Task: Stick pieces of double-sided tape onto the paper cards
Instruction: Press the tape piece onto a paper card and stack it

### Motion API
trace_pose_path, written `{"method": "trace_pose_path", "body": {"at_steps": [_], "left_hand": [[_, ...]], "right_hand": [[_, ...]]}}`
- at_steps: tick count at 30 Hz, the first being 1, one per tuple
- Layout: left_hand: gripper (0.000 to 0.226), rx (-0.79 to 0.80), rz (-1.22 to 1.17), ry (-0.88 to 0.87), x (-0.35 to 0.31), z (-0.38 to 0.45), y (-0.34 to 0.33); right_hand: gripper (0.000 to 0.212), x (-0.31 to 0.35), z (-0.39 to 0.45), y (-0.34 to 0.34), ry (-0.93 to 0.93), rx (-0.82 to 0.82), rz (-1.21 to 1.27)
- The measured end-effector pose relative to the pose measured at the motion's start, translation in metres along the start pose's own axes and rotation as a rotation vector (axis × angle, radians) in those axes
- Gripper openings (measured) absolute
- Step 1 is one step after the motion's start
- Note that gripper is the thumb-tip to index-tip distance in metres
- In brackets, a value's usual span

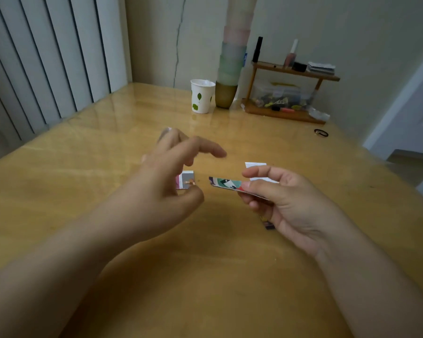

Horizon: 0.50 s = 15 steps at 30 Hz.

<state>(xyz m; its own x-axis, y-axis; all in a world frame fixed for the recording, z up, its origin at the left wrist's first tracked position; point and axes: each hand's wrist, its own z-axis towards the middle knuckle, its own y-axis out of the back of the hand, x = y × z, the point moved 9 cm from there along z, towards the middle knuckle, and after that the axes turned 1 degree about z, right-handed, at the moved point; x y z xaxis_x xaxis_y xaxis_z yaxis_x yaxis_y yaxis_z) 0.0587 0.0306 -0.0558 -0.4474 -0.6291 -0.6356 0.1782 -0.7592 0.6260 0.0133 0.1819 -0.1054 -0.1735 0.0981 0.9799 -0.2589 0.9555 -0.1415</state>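
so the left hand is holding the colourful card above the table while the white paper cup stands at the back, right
Not quite: the head view shows the right hand holding the colourful card above the table; the left hand holds none. The white paper cup does stand at the back.

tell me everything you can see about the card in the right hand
The card is a thin, flat piece of stiff paper seen almost edge-on, its printed face showing teal, white, dark and red shapes. It is held above the table, roughly level, its free end pointing toward the left hand. The right hand pinches its other end, thumb on top and fingers beneath, hiding that part. Nothing else touches it; whether any tape is on it cannot be told.
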Motion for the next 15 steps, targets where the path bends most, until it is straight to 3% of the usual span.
{"method": "trace_pose_path", "body": {"at_steps": [2,3,6,8,12,15], "left_hand": [[0.021,-0.040,-0.021,-0.017,-0.004,0.000,0.001],[0.025,-0.079,-0.078,0.020,-0.002,0.000,0.003],[0.028,-0.167,-0.303,0.188,0.013,-0.002,0.006],[0.026,-0.179,-0.466,0.259,0.019,-0.003,0.005],[0.023,-0.133,-0.537,0.293,0.019,-0.005,-0.003],[0.029,-0.135,-0.513,0.284,0.017,-0.005,-0.003]], "right_hand": [[0.011,-0.002,-0.002,-0.003,-0.026,0.034,0.044],[0.010,-0.001,-0.003,-0.005,-0.020,0.048,0.044],[0.046,0.009,-0.007,-0.009,0.085,0.089,-0.073],[0.058,0.019,-0.012,-0.014,0.193,0.100,-0.175],[0.041,0.033,-0.020,-0.020,0.417,0.004,-0.362],[0.043,0.036,-0.022,-0.020,0.486,-0.051,-0.418]]}}
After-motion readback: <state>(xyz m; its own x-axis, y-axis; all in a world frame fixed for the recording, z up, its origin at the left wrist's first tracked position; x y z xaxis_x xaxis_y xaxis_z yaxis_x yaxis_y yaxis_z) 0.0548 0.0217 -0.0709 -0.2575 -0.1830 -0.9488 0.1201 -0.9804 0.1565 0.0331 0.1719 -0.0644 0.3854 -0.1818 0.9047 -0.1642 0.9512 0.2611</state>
